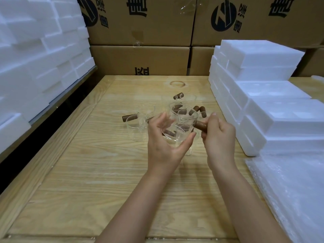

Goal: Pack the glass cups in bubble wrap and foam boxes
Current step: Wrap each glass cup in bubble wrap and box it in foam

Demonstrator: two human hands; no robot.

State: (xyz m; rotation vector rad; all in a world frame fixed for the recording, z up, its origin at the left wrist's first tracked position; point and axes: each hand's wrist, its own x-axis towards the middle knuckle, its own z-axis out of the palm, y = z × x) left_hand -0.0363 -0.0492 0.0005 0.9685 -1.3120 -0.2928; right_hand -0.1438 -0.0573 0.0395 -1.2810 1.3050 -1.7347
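- Both hands are clamped on one glass cup (178,125), held just above the table (87,172). The left hand (163,148) cradles the clear body between thumb and fingers, and the right hand (219,135) grips its wooden handle (199,126).
- That cup is bare, with no wrap on it yet.
- Behind it, the other cups (140,123) stand or lie loose on the table, also unwrapped as far as I can see.
- The bubble wrap (289,190) lies flat in a pile at the right edge, untouched by either hand.
- The foam boxes (263,109) are stacked closed beyond the wrap. I can't tell whether any are already filled.
- I'd judge the packing barely begun: wrapping, boxing and closing all remain for this cup and the rest.
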